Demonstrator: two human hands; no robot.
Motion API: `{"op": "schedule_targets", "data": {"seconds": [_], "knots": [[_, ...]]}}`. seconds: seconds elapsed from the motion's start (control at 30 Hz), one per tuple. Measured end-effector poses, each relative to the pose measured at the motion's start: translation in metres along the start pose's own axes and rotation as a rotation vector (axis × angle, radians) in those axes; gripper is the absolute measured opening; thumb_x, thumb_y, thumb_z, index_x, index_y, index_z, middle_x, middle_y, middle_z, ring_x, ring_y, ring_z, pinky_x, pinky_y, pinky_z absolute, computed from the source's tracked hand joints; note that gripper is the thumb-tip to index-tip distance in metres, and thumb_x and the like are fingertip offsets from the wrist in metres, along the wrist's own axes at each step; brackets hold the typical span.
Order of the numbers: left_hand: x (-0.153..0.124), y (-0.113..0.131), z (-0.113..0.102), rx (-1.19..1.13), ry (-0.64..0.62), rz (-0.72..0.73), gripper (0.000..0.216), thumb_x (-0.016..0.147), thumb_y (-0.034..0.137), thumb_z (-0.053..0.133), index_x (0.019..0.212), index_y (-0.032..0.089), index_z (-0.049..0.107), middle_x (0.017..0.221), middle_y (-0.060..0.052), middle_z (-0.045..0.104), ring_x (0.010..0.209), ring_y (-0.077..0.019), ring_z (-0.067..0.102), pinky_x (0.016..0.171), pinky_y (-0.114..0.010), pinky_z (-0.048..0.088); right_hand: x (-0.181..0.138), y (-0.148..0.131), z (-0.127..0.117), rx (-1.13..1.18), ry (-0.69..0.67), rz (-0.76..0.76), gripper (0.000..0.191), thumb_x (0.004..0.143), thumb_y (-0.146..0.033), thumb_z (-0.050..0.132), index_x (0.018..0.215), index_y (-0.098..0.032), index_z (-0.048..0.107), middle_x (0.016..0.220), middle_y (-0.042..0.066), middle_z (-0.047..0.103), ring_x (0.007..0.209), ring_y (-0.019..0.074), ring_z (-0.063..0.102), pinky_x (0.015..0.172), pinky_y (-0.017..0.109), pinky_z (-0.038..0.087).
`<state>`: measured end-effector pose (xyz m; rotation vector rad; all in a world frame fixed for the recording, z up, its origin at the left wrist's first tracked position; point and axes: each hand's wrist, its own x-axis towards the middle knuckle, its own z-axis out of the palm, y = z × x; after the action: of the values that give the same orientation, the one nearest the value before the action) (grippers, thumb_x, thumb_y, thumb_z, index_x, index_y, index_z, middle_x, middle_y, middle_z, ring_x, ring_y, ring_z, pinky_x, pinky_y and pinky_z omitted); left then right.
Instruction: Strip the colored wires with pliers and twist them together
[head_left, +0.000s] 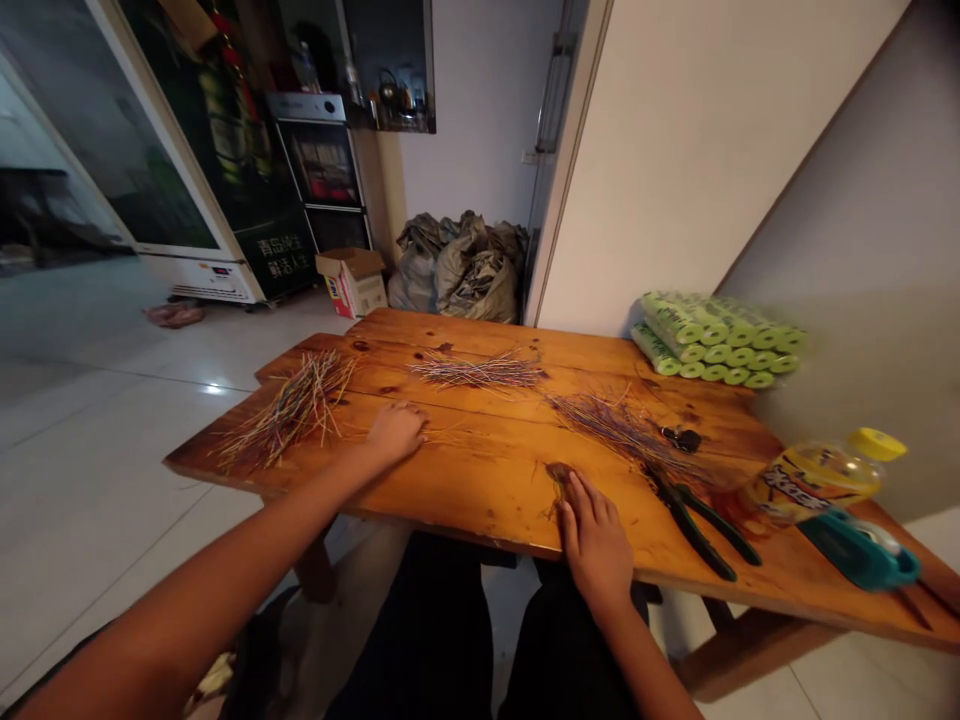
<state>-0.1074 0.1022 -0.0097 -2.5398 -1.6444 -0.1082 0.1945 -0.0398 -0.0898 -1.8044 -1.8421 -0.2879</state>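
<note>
My left hand (397,432) rests on the wooden table (480,480) with its fingers curled down, and a few thin yellowish wires (446,432) stick out beside it. My right hand (598,538) lies near the front edge, fingers stretched out, by a small clump of wire scraps (557,474). Left of my left hand is a loose pile of coloured wires (300,405). A second wire bundle (480,370) lies in the middle at the back. Another wire bundle (619,428) spreads to the right, reaching toward green-handled pliers (694,525).
Black keys (681,438) lie beside the right bundle. A drink bottle (814,482) and a teal tape dispenser (859,550) are at the right end. Green wrapped rolls (716,340) are stacked at the back right. Beyond the table are grey sacks (465,265) and a cardboard box (352,282).
</note>
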Motion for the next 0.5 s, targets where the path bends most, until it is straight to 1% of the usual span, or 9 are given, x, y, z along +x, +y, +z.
{"op": "schedule_targets", "data": {"seconds": [0.07, 0.17, 0.23, 0.33, 0.4, 0.47, 0.5], "knots": [[0.006, -0.003, -0.005, 0.033, -0.062, 0.024, 0.014, 0.071, 0.025, 0.061, 0.082, 0.019, 0.067, 0.093, -0.010, 0.067, 0.098, -0.0262, 0.054, 0.086, -0.035, 0.037, 0.000, 0.000, 0.000, 0.001, -0.009, -0.009, 0.046, 0.089, -0.034, 0.037, 0.132, -0.017, 0.039, 0.132, 0.009, 0.047, 0.114, 0.0237, 0.043, 0.098, 0.039, 0.036], [0.013, -0.001, -0.008, 0.064, -0.124, 0.040, 0.013, 0.070, 0.025, 0.061, 0.077, 0.017, 0.067, 0.091, -0.013, 0.067, 0.098, -0.0279, 0.055, 0.086, -0.036, 0.037, 0.000, 0.000, -0.001, 0.001, -0.016, -0.023, 0.045, 0.089, -0.033, 0.036, 0.131, -0.017, 0.040, 0.130, 0.009, 0.049, 0.113, 0.0242, 0.044, 0.096, 0.040, 0.037], [0.017, 0.001, -0.009, 0.066, -0.156, 0.039, 0.017, 0.073, 0.028, 0.057, 0.079, 0.015, 0.067, 0.090, -0.015, 0.067, 0.097, -0.0281, 0.056, 0.085, -0.036, 0.038, 0.000, 0.000, -0.001, 0.003, -0.012, -0.027, 0.044, 0.089, -0.033, 0.036, 0.131, -0.017, 0.040, 0.129, 0.008, 0.050, 0.110, 0.0242, 0.046, 0.095, 0.040, 0.038], [0.022, 0.003, -0.009, 0.037, -0.211, 0.047, 0.025, 0.076, 0.033, 0.053, 0.085, 0.014, 0.066, 0.088, -0.013, 0.067, 0.087, -0.0243, 0.060, 0.079, -0.032, 0.041, 0.000, 0.000, -0.002, 0.000, -0.019, -0.028, 0.043, 0.089, -0.032, 0.036, 0.129, -0.018, 0.042, 0.126, 0.008, 0.052, 0.108, 0.0247, 0.047, 0.093, 0.040, 0.039], [0.023, 0.002, -0.009, 0.006, -0.228, 0.074, 0.027, 0.072, 0.035, 0.058, 0.090, 0.016, 0.066, 0.096, -0.011, 0.067, 0.091, -0.0226, 0.059, 0.081, -0.029, 0.041, 0.000, 0.000, -0.002, -0.008, -0.024, -0.018, 0.043, 0.089, -0.032, 0.037, 0.129, -0.016, 0.043, 0.126, 0.008, 0.053, 0.107, 0.0250, 0.047, 0.093, 0.040, 0.039], [0.024, 0.001, -0.007, -0.022, -0.226, 0.090, 0.029, 0.067, 0.032, 0.064, 0.092, 0.018, 0.065, 0.102, -0.009, 0.065, 0.098, -0.0221, 0.056, 0.085, -0.027, 0.039, 0.001, -0.001, -0.003, -0.009, -0.031, -0.016, 0.043, 0.089, -0.032, 0.037, 0.128, -0.016, 0.044, 0.127, 0.008, 0.052, 0.108, 0.0250, 0.047, 0.093, 0.039, 0.038], [0.024, 0.000, -0.006, -0.034, -0.223, 0.084, 0.027, 0.065, 0.030, 0.065, 0.090, 0.019, 0.066, 0.102, -0.009, 0.065, 0.099, -0.0218, 0.056, 0.086, -0.026, 0.039, 0.002, -0.002, -0.004, -0.009, -0.035, -0.018, 0.043, 0.089, -0.032, 0.037, 0.128, -0.016, 0.044, 0.127, 0.008, 0.052, 0.108, 0.0248, 0.047, 0.094, 0.039, 0.038]]}}
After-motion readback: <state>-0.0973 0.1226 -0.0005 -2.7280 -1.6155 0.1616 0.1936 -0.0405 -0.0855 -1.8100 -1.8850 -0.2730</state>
